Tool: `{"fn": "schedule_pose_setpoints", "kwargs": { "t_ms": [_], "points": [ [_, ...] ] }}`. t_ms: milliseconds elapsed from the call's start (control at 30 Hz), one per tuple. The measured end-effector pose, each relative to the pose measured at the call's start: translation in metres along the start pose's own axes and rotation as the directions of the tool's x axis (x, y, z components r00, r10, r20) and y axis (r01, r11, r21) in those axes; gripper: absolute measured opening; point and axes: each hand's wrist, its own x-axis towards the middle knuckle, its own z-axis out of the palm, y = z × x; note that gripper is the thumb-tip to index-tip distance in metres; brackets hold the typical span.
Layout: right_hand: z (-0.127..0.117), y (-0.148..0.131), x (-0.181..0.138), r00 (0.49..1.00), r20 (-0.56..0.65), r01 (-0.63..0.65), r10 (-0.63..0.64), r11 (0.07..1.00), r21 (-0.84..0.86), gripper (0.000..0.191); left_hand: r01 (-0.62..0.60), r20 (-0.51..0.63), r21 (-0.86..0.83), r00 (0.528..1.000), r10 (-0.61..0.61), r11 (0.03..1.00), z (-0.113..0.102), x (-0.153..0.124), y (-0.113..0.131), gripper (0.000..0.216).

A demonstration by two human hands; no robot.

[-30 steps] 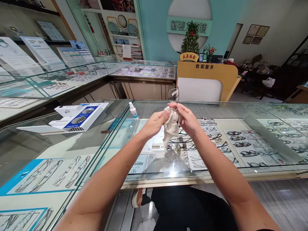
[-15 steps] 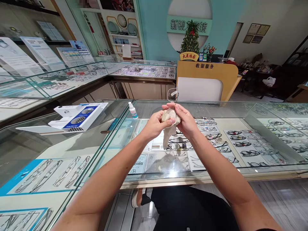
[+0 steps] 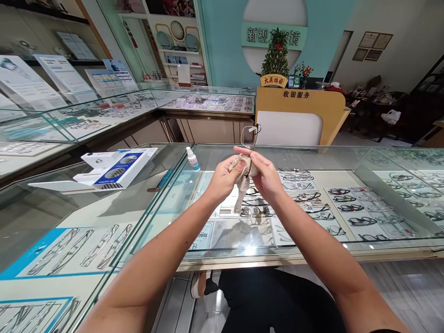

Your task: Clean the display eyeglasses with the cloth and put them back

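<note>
Above the glass counter, my left hand (image 3: 224,178) is closed on a beige cleaning cloth (image 3: 242,192), its thumb pressing into the folds. The cloth's loose end hangs down below the fingers. My right hand (image 3: 266,172) grips a pair of eyeglasses (image 3: 250,137) with thin dark frames. One lens, carrying a small white sticker, sticks up above the fingers; the other is hidden by the cloth and hands. A dark temple arm shows against the cloth. Left of the hands, a small white spray bottle (image 3: 192,159) with a blue label stands on the glass.
An opened white and blue box (image 3: 116,171) lies on the counter at left. Inside the glass display case (image 3: 249,259) are several rows of eyeglasses (image 3: 360,221). A wooden cashier desk (image 3: 333,108) with a plant (image 3: 275,55) on it stands behind.
The eyeglasses have turned slightly between the hands, and more of a dark temple arm shows. My left fingers and the cloth have shifted a little.
</note>
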Motion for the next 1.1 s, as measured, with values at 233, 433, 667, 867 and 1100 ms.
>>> {"fn": "schedule_pose_setpoints", "kwargs": {
  "t_ms": [233,433,667,867,1100],
  "points": [
    [0.005,-0.001,-0.003,0.999,0.045,-0.011,0.011,1.000,0.003,0.033,-0.033,-0.077,0.048,0.996,0.037,0.998,0.002,-0.003,0.002,0.064],
    [0.003,0.002,0.000,1.000,0.010,-0.011,0.011,1.000,0.020,0.035,-0.108,-0.022,0.137,0.993,0.112,0.985,-0.006,0.002,0.004,0.064],
    [-0.008,0.003,0.009,0.994,-0.096,-0.034,0.042,0.996,0.082,0.038,-0.039,0.157,0.124,0.987,0.019,0.991,-0.023,0.011,0.003,0.059],
    [-0.002,0.006,0.004,0.997,-0.061,-0.043,0.044,0.999,0.019,0.040,-0.073,0.064,0.141,0.996,0.065,0.987,-0.015,0.008,0.003,0.063],
    [-0.006,0.011,0.008,0.992,-0.115,-0.048,0.056,0.996,0.074,0.039,-0.064,0.055,0.129,0.997,0.057,0.990,-0.020,0.011,0.000,0.065]
  ]
}}
